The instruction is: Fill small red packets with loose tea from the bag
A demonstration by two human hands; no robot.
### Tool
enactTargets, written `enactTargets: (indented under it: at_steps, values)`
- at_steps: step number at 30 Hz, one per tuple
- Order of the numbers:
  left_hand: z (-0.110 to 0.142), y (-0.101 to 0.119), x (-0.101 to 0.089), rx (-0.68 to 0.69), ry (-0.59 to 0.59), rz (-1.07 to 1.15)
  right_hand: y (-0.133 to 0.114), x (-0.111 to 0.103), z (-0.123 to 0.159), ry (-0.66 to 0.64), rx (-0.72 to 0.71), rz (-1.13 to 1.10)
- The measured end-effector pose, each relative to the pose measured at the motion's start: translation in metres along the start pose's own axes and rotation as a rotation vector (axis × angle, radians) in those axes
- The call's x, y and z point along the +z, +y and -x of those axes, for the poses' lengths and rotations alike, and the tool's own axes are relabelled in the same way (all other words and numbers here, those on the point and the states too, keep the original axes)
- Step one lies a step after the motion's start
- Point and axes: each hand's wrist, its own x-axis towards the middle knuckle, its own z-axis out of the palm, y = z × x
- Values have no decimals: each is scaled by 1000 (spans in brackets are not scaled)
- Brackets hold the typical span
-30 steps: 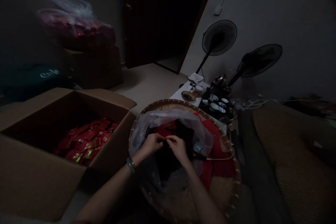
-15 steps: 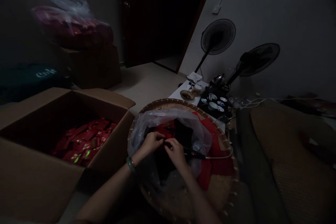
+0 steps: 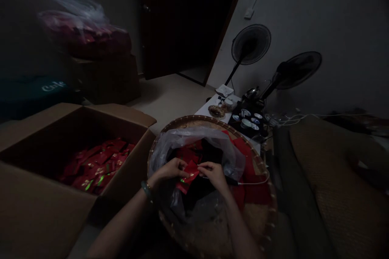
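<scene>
A small red packet (image 3: 191,173) with gold print and a green mark is held up over a clear plastic bag (image 3: 232,158). My left hand (image 3: 173,168), with a green bangle on its wrist, grips its left side. My right hand (image 3: 214,173) pinches the packet's upper right corner. More red packets (image 3: 190,151) and something black lie inside the bag. Bag and packets rest in a round woven tray (image 3: 261,230). Beside my right hand, partly hidden behind it, is a dark corded tool (image 3: 233,181) whose kind I cannot tell. Red pieces (image 3: 252,186) lie on the tray's right side.
An open cardboard box (image 3: 121,115) of red packets stands at left. Behind it, a filled plastic bag (image 3: 88,34) sits on another box (image 3: 106,77). A low table with cups (image 3: 246,123) and two fans (image 3: 252,44) are beyond the tray. A white cord (image 3: 258,182) crosses the tray.
The red packet now shows between my hands, which have moved apart. My left hand has shifted slightly left and down, my right hand to the right.
</scene>
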Motion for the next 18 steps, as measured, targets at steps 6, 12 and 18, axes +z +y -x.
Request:
enactTargets:
  at_steps: [6, 12, 18]
  values:
    - [-4, -8, -4, -11, 100, 77, -3, -22, -3, 62, -70, 71]
    - [-8, -5, 1, 18, 115, 120, 5, -1, -6, 81, -137, 226]
    - [-7, -5, 14, -31, 98, 202, 2, 7, -11, 158, -70, 129]
